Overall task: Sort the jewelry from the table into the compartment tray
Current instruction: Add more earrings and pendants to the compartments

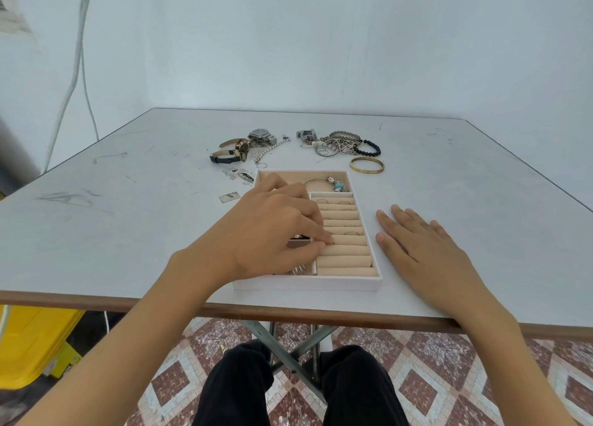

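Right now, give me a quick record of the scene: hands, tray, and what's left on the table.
left hand: fingers curled over the ring rolls; whether they pinch anything is unclear
right hand: flat on the table, right of the tray
in tray: charm bracelet, far compartment
on table: bangle, bead bracelet, watches, tangled pile

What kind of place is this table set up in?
Probably a plain room in a home or small workshop, not a shop. A scratched white folding table stands before a bare wall, with patterned floor tiles below and a yellow plastic bin beside it.
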Tool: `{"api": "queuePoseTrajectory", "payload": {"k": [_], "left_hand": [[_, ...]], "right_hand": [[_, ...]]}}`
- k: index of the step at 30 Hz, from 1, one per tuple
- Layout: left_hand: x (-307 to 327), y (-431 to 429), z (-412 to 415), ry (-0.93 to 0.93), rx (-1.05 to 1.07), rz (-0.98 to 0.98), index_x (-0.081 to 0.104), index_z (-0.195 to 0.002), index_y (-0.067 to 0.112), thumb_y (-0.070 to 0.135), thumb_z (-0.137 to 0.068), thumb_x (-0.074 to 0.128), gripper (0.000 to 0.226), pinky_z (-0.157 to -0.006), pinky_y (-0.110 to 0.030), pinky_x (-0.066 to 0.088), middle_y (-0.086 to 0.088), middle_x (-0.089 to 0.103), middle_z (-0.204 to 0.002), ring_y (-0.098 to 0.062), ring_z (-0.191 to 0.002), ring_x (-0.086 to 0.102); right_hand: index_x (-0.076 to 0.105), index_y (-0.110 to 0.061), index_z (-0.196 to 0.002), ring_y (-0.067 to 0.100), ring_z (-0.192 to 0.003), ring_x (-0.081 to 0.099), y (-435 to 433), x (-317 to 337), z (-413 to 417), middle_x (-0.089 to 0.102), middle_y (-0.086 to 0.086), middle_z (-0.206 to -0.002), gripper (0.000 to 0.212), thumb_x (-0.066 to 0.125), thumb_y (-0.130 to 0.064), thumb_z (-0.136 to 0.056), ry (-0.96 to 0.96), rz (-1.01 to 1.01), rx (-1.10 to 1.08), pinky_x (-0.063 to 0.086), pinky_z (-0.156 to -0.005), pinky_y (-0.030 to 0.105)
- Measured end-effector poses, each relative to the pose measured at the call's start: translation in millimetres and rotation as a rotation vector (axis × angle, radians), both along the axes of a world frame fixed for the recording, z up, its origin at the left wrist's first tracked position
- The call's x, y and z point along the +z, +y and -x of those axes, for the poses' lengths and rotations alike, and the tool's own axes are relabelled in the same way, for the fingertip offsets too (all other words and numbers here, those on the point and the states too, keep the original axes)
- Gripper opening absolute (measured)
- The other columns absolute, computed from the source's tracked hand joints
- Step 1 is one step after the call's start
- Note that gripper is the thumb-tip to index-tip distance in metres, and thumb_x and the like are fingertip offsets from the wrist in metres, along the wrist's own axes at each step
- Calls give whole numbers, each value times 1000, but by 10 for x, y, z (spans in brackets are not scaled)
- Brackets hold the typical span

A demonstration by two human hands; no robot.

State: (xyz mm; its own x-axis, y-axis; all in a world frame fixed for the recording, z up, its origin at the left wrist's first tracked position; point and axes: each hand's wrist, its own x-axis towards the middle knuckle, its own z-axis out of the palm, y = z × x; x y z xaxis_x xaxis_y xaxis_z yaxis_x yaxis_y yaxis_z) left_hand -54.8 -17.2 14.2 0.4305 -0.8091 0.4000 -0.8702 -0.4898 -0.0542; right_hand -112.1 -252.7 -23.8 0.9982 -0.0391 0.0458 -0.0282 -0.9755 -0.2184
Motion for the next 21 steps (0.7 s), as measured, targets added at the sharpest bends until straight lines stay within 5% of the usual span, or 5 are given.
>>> {"api": "queuePoseTrajectory", "payload": {"k": [9, 14, 18, 21], "left_hand": [[-55, 70, 9, 79, 1, 90, 69, -107, 35, 48, -93, 43, 32, -89, -42, 40, 20, 66, -94, -5, -89, 51], [-40, 177, -132, 207, -25, 272, 69, -111, 29, 42, -92, 52, 28, -84, -33, 43, 20, 66, -99, -4, -94, 55], [66, 216, -298, 431, 42, 478, 70, -105, 31, 33, -87, 63, 19, -84, -19, 42, 19, 70, -97, -9, -99, 59], [236, 175, -434, 685, 74, 700, 71, -103, 22, 18, -89, 64, 16, -84, -21, 43, 10, 73, -95, -7, -98, 63]], "right_hand": [[8, -34, -152, 8, -147, -2, 0, 0, -4, 1, -9, -160, 53, 16, -45, -101, 2, 16, 2, -2, -120, 32], [11, -35, -151, 7, -147, 0, 10, 20, 1, 4, -10, -160, 53, 17, -46, -100, -4, 24, 2, 1, -120, 32], [19, -35, -150, 8, -146, 11, 6, 138, -9, 13, -11, -159, 51, 22, -47, -100, 18, 52, 13, 12, -118, 31], [37, -36, -142, 11, -137, 30, -27, 351, -119, 33, -10, -149, 44, 32, -44, -99, 99, 73, 29, 29, -106, 32]]}}
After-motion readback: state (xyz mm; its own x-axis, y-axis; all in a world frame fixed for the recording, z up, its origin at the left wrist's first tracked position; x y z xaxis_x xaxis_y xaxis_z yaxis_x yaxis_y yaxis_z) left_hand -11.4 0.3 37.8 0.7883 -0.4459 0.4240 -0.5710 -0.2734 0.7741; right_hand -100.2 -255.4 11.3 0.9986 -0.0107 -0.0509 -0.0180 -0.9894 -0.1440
